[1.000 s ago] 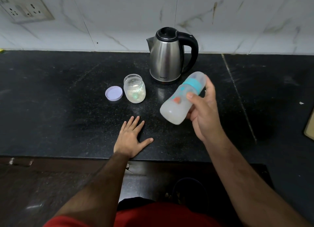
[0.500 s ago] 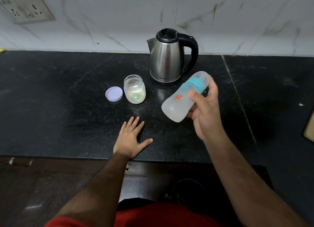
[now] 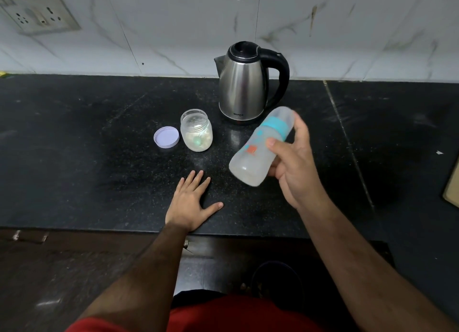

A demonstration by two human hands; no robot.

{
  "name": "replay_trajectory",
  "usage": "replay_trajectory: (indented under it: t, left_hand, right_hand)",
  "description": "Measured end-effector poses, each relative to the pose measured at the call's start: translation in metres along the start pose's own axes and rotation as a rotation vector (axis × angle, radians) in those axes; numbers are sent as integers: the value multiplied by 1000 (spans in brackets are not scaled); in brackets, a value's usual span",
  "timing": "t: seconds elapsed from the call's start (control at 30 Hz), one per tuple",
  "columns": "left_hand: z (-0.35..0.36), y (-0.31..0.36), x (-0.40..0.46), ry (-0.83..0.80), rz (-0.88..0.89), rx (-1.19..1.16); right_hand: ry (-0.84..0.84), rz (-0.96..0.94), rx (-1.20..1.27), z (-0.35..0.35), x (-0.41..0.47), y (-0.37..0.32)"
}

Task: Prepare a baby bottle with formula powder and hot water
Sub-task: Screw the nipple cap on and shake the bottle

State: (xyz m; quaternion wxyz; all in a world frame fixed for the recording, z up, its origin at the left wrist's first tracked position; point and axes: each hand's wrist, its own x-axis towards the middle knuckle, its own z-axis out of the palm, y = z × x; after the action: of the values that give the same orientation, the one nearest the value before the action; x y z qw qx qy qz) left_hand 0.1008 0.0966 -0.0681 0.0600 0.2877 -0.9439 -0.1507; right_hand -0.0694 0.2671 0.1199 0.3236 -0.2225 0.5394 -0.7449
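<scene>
Tilted slightly lower than a moment ago, the capped bottle (image 3: pixel 258 149) is being gripped and shaken by the right hand (image 3: pixel 294 165); the left hand (image 3: pixel 190 202) is being pressed flat and open on the surface (image 3: pixel 74 157); the cap is best kept covered.

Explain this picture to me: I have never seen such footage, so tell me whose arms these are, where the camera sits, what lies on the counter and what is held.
There is no machine here. The camera is worn on a person's head and looks down, so the two bare arms are the wearer's own. The left hand rests flat on the black counter. The right hand holds a capped baby bottle tilted in the air. On the counter stand a steel kettle and an open jar with pale powder inside; the jar's lid lies beside it, on its left.
</scene>
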Motion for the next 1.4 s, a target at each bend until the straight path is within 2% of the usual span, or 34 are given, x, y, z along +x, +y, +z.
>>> replay_trajectory:
  t: [0.13,0.3,0.37,0.57,0.77,0.83,1.0,1.2,1.4]
  left_hand:
    - [0,0,0,-4,5,11]
    - [0,0,0,6,3,-3]
    - [-1,0,0,-1,3,-3]
    - [-2,1,0,-24,2,2]
    - [-2,1,-1,3,0,-17]
    - [-2,1,-1,5,3,-11]
    - [-2,1,-1,-7,6,-1]
    - [-2,1,-1,14,8,-13]
    - [-1,0,-1,-1,12,-1]
  right_hand:
    - [-146,41,-70,1,-5,5]
    - [44,-31,53,-2,6,-2]
    - [64,-31,55,-2,5,0]
    - [-158,47,-43,1,-10,9]
    - [65,-51,92,0,1,-3]
    - [54,-39,75,1,-1,0]
    - [-118,25,-57,3,-14,5]
    - [70,-64,43,-1,-4,-2]
    - [-126,33,-58,1,-15,9]
